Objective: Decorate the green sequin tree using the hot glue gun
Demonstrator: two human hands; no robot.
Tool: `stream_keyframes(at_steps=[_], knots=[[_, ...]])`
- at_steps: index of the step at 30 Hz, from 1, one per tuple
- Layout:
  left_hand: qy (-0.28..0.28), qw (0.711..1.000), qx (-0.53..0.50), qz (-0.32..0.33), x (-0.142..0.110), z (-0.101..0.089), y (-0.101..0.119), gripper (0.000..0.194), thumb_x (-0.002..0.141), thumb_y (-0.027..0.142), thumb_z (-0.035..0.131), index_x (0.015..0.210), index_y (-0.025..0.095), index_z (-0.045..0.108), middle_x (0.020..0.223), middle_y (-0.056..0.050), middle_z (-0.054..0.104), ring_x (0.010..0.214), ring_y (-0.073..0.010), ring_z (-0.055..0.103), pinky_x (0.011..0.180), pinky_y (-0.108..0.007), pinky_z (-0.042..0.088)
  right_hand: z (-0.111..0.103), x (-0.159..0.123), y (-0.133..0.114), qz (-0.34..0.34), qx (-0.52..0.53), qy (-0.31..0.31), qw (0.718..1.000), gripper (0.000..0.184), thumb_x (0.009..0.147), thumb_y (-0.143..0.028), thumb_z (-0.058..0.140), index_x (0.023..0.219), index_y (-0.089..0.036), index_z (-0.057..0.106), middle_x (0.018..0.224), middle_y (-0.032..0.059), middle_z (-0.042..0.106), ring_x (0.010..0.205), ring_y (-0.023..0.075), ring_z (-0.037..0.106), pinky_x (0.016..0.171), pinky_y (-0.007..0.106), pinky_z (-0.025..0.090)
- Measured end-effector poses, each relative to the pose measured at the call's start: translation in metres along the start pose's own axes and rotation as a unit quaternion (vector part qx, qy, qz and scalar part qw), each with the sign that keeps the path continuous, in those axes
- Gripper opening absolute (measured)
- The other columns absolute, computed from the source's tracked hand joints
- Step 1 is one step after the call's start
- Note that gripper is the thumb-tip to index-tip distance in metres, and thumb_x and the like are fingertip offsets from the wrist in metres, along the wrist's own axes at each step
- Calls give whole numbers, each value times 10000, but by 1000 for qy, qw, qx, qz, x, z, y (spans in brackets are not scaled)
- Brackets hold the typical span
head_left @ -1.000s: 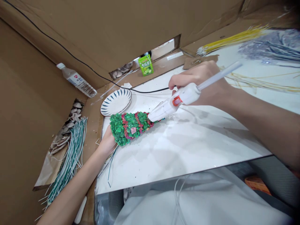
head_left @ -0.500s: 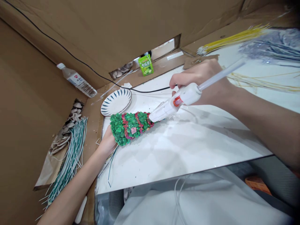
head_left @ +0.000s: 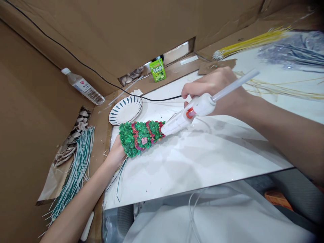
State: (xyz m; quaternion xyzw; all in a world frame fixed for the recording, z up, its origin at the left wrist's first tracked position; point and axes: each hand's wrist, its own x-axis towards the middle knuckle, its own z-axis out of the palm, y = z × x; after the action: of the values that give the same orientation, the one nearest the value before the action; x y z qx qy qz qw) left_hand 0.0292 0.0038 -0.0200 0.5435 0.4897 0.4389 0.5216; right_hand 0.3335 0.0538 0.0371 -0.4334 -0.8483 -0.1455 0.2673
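Gluing near the narrow end of the green tree ornament seems to be the step in hand, as I judge it. The ornament lies tilted over the white table, with its wide end towards 8 o'clock and its narrow end towards 2 o'clock. Red bands go around it, and one small pink piece is on its side.

The right hand is at 2 o'clock from the ornament, with its fingers closed around the white glue gun. A clear glue stick comes out from the back of the gun. The front of the gun covers the narrow end from this view, so I cannot tell if the nozzle touches it. The left hand is at the wide end, at 8 o'clock; its fingers are hidden, therefore I cannot tell how firmly they hold.

In my judgement, the next move calls for a quiet left hand and a small, controlled motion of the gun. Its black cable leads away to 10 o'clock, just past the striped plate, which is at 11 o'clock from the ornament.
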Motion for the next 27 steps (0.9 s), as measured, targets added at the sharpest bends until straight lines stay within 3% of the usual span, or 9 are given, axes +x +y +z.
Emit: stream_keyframes(at_steps=[8,18,27], knots=[[-24,1000,-4,3,0,3,5,415,694,265,693,1102,223,629,966,-40,712,924,-213,650,816,-340,529,2,1,3,20,15,24,999,269,639,-466,500,699,-214,571,599,-27,583,579,124,538,510,232,236],[-7,1000,2,-4,-2,2,5,465,654,243,732,1106,205,626,986,-44,709,931,-220,648,785,-308,537,1,-1,9,-19,45,64,997,262,631,-454,522,687,-203,572,563,-26,557,540,111,499,512,227,275],[30,999,-5,-25,-3,1,3,517,582,279,777,1073,193,639,919,-39,722,847,-220,664,743,-318,544,-3,2,5,70,94,66,991,285,607,-439,517,685,-172,579,574,10,520,531,109,414,541,245,302]])
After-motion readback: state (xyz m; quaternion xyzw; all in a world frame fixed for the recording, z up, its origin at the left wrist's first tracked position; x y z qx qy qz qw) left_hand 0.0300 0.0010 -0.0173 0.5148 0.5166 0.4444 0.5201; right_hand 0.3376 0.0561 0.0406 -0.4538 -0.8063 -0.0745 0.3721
